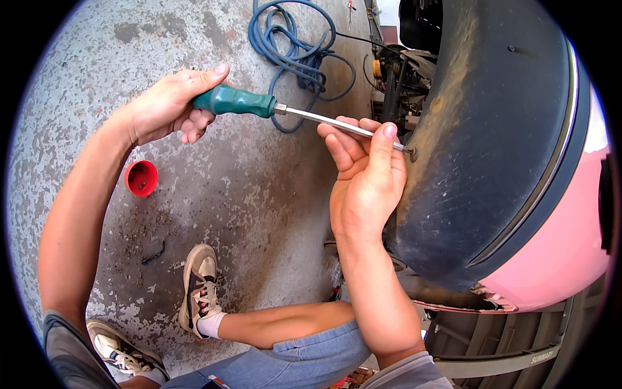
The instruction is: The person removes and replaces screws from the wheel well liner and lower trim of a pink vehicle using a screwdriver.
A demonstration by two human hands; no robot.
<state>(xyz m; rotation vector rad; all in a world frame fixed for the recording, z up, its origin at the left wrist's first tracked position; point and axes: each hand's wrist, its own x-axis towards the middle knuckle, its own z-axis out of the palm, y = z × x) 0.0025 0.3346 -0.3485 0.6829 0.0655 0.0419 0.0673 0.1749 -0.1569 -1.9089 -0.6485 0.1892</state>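
Note:
A long screwdriver (pixel 240 102) with a green handle lies nearly level across the view. My left hand (pixel 173 104) is closed round the butt of its handle, thumb stretched along the top. My right hand (pixel 368 168) pinches the steel shaft near the tip between thumb and fingers. The tip meets a screw head (pixel 413 154) on the dirty edge of a black bumper (pixel 492 129), which belongs to a pink car body (pixel 551 266). How the tip sits in the screw is too small to tell.
A coiled blue hose (pixel 291 45) lies on the worn concrete floor (pixel 181 39). Near my left forearm stands a red cup (pixel 141 178) with small dark bits inside. Loose dirt (pixel 139 240) is scattered below it. Exposed car parts (pixel 398 84) show behind the bumper; my shoe (pixel 199 288) is below.

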